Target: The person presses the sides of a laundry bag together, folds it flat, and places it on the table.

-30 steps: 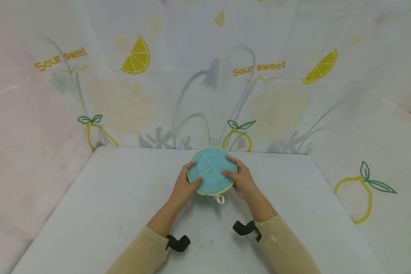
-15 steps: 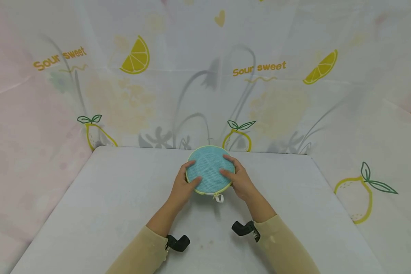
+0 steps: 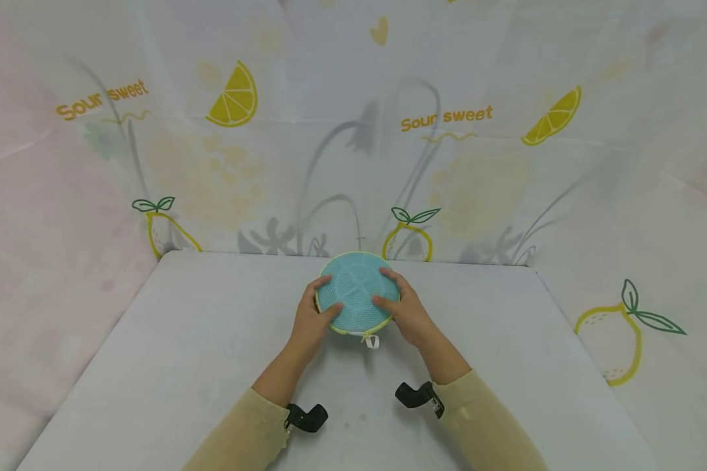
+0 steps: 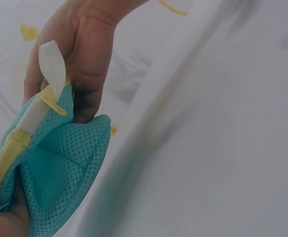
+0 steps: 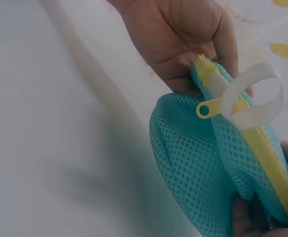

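A round blue mesh pouch point(image 3: 358, 291) with yellow edging is held up above the table between both hands. My left hand point(image 3: 313, 318) grips its left side, thumb on the front face. The right side is gripped by my right hand point(image 3: 411, 314), with thumb and a finger on the mesh. In the left wrist view, the pouch point(image 4: 60, 168) shows a folded underside and a yellow zipper point(image 4: 6, 155). A yellow zipper pull point(image 5: 209, 107) and a white loop point(image 5: 256, 118) hang at its edge in the right wrist view. Fingers behind the pouch are partly hidden.
A white-covered table point(image 3: 200, 366) lies beneath the hands. Behind it hangs a pale curtain point(image 3: 324, 78) printed with lemons and lettering. Black wrist mounts point(image 3: 308, 418) stick out from both beige sleeves point(image 3: 244, 432).
Both hands and the pouch have shifted slightly to the left. The grip on the pouch looks the same.
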### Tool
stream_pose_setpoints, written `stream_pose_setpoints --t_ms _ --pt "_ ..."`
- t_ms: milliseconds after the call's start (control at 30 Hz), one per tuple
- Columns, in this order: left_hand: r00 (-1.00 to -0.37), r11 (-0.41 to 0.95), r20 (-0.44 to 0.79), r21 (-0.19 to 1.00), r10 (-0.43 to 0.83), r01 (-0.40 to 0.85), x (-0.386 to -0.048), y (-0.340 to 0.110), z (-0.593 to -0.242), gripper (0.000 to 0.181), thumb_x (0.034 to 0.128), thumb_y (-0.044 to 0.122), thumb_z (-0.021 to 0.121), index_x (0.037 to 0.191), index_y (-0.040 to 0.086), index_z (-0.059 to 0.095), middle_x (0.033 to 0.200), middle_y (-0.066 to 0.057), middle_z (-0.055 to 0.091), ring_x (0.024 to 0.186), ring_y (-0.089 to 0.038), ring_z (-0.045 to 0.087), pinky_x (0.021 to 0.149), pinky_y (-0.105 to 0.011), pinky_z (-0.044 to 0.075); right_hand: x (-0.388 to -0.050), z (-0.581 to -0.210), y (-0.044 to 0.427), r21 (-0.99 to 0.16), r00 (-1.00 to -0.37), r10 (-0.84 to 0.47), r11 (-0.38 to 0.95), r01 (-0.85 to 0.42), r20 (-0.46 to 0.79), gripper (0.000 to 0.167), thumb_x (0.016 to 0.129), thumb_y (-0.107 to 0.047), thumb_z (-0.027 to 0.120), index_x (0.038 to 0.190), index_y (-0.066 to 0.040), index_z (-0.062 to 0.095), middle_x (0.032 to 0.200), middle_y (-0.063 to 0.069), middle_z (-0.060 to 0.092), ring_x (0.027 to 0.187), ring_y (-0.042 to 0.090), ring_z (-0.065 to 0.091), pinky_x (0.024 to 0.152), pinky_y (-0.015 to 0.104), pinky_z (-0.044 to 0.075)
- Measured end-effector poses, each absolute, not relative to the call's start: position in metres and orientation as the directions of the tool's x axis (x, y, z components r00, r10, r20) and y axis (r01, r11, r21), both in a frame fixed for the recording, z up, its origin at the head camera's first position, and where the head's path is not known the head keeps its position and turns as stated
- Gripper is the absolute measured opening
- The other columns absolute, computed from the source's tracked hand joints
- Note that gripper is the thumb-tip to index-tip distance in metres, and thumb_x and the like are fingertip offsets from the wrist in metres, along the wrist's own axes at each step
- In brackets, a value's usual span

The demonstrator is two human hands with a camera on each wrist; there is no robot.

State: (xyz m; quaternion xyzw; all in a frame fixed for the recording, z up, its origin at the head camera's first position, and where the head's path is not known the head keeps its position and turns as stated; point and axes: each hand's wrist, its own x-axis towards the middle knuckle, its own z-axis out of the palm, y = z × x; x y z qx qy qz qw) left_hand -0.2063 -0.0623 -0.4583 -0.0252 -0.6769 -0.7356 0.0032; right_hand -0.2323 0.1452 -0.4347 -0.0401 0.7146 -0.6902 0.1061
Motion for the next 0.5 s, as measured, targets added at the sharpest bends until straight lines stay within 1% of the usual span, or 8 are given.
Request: stream_pose_setpoints --t_ms 167,267,500 --pt "-0.999 -0.082 0.034 0.996 0.019 0.032 -0.2071 -0.0619 -0.4604 0.063 0.0969 0.000 0.062 0.152 0.012 0.034 0.164 -0.015 0.020 0.148 -0.032 0.027 0.119 -0.044 0.026 -0.2323 -0.4370 0.1439 -0.996 -0.980 -0.178 0.003 0.094 -0.093 0.071 0.092 0.000 0.069 0.154 -0.015 0.037 0.163 0.015 0.020 0.144 0.037 0.033 0.112 0.049 0.037" --pt "-1.000 -0.093 0.021 0.995 0.016 0.019 -0.2073 -0.0613 -0.4613 0.063 0.0966 -0.002 0.061 0.152 0.012 0.034 0.165 -0.014 0.019 0.149 -0.032 0.024 0.120 -0.044 0.024 -0.2325 -0.4382 0.1439 -0.996 -0.980 -0.181 -0.017 0.085 -0.081 0.072 0.091 0.003 0.069 0.154 -0.013 0.037 0.163 0.015 0.021 0.144 0.037 0.032 0.113 0.049 0.036" --pt "-1.000 -0.118 -0.002 0.993 0.003 -0.002 -0.2095 -0.0594 -0.4635 0.063 0.0958 -0.005 0.060 0.152 0.011 0.034 0.165 -0.015 0.019 0.150 -0.032 0.022 0.120 -0.043 0.023 -0.2353 -0.4437 0.1438 -0.994 -0.980 -0.176 -0.047 0.098 -0.088 0.073 0.090 0.005 0.070 0.153 -0.011 0.038 0.162 0.017 0.022 0.143 0.038 0.034 0.113 0.049 0.036"
